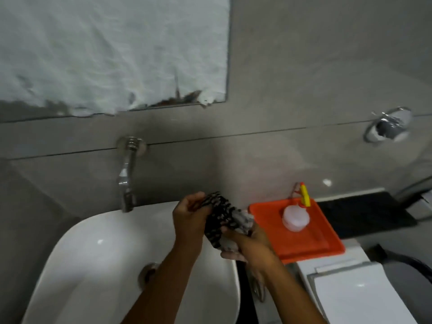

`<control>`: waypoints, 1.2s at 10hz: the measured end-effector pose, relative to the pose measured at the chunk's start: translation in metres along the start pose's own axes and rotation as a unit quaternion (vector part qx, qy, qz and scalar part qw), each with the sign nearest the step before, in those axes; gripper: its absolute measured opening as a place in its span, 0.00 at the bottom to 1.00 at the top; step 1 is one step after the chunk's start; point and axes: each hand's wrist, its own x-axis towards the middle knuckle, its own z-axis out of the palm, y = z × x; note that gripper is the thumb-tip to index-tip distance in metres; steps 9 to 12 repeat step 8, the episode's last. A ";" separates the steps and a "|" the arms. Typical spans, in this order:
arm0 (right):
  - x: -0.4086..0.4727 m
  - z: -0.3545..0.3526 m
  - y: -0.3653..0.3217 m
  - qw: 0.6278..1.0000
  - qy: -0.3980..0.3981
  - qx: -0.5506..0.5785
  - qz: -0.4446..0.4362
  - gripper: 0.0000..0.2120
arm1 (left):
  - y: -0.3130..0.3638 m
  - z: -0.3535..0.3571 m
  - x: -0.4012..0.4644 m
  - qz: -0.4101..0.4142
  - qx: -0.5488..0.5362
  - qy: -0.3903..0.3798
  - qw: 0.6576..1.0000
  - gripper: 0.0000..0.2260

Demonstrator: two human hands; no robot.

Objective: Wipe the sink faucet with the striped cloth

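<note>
A chrome faucet (pixel 127 176) comes out of the grey wall and hangs over the back rim of the white sink (pixel 93 249). The black-and-white striped cloth (pixel 222 218) is bunched between both hands above the sink's right rim. My left hand (pixel 189 213) grips its upper left end. My right hand (pixel 247 244) holds its lower right part from below. The cloth is well to the right of the faucet and does not touch it.
An orange tray (pixel 301 239) right of the sink carries a white spray bottle (pixel 295 217) with a yellow nozzle. A chrome wall fitting (pixel 388 127) is at the upper right. A mirror (pixel 112 50) hangs above the faucet. The sink drain (pixel 147 273) shows beside my left forearm.
</note>
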 end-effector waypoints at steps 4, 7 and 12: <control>0.133 -0.184 0.090 0.956 0.251 0.021 0.148 0.18 | -0.214 0.181 0.122 0.096 0.555 -0.271 0.781 0.11; 0.162 -0.206 0.108 0.964 0.169 -0.134 0.153 0.20 | -0.259 0.183 0.143 0.157 0.661 -0.356 0.641 0.10; 0.141 -0.187 0.080 0.953 0.148 -0.185 0.192 0.16 | -0.240 0.174 0.134 0.178 0.674 -0.397 0.598 0.10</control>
